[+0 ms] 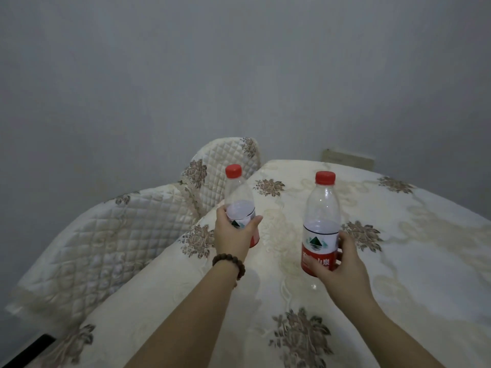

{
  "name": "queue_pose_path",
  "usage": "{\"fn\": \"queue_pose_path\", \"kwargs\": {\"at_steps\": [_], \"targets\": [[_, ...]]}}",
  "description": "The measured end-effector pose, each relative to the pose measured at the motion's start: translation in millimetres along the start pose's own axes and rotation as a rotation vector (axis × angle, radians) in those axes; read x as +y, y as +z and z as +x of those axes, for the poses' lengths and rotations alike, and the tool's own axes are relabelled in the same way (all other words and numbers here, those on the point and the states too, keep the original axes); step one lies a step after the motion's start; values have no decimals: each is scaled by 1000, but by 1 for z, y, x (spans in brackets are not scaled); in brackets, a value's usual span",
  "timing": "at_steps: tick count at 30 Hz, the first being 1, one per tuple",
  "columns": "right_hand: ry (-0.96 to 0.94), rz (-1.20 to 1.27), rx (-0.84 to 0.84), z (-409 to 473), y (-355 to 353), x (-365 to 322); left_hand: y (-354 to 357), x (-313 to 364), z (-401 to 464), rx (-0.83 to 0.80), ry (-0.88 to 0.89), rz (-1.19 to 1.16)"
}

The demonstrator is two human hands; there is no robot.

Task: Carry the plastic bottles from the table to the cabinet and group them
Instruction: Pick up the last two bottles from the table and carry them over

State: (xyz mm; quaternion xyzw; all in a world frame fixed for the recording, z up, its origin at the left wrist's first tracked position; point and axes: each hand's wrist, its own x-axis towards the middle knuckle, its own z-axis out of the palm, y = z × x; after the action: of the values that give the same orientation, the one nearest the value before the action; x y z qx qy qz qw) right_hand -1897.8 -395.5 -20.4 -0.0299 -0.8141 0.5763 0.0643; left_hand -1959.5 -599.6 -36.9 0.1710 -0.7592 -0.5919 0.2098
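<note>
Two clear plastic bottles with red caps and red-and-white labels stand upright over the table (414, 261), which wears a cream cloth with brown flowers. My left hand (233, 235) grips the left bottle (238, 200) round its label, near the table's left edge. My right hand (342, 269) wraps round the lower label of the right bottle (322, 216), closer to me. Whether either bottle's base touches the cloth I cannot tell. A bead bracelet sits on my left wrist. No cabinet is in view.
Two chairs with quilted cream covers stand at the table's left side, one near (87, 251) and one further back (225, 166). A grey wall rises behind. A pale socket plate (348, 158) sits on the wall beyond the table's far edge.
</note>
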Motion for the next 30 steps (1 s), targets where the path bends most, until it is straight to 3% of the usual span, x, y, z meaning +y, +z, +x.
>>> {"fn": "queue_pose_path", "kwargs": {"at_steps": [12,30], "targets": [[-8,10,-15,-144,-63,-63,-95,68,-188,-55,37,-57],[83,26,-55,-304,-93,-23,-167,63,-367,37,-40,33]]}}
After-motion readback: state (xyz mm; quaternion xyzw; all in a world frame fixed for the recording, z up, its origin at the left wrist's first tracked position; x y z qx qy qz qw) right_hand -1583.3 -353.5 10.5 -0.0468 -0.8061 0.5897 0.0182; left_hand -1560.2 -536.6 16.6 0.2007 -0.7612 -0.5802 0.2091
